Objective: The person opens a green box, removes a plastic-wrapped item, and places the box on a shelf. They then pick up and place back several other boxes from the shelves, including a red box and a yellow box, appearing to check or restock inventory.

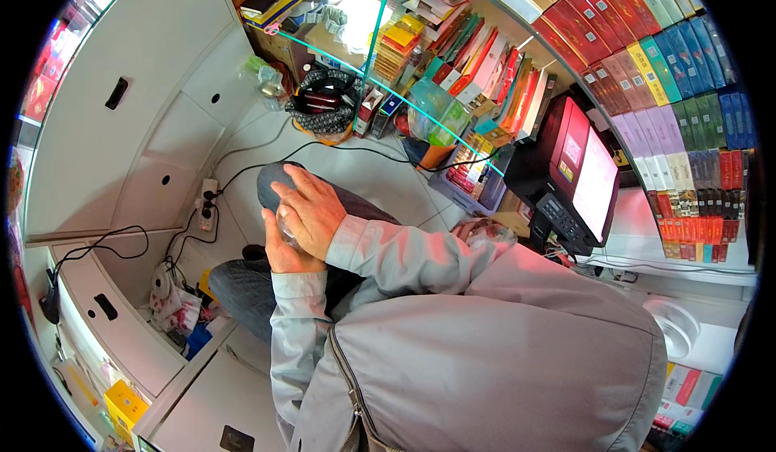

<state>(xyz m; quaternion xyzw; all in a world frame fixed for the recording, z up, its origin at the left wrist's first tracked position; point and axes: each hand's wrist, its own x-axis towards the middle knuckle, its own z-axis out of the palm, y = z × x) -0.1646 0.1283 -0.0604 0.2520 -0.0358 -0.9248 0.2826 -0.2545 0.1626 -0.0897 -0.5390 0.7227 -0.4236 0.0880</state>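
My right hand lies across my left hand, above my knees in dark jeans. A small pale, see-through patch shows between the palms. It may be a clear plastic thing, but the fingers hide most of it. The right fingers are extended and slightly spread. The left thumb or a finger points up beside them, and the rest of that hand is covered. Both arms wear light grey sleeves.
A power strip with black cables lies on the tiled floor, near white cabinets. Ahead are a glass display case, a patterned bag and a plastic crate. A printer and shelved packs stand right.
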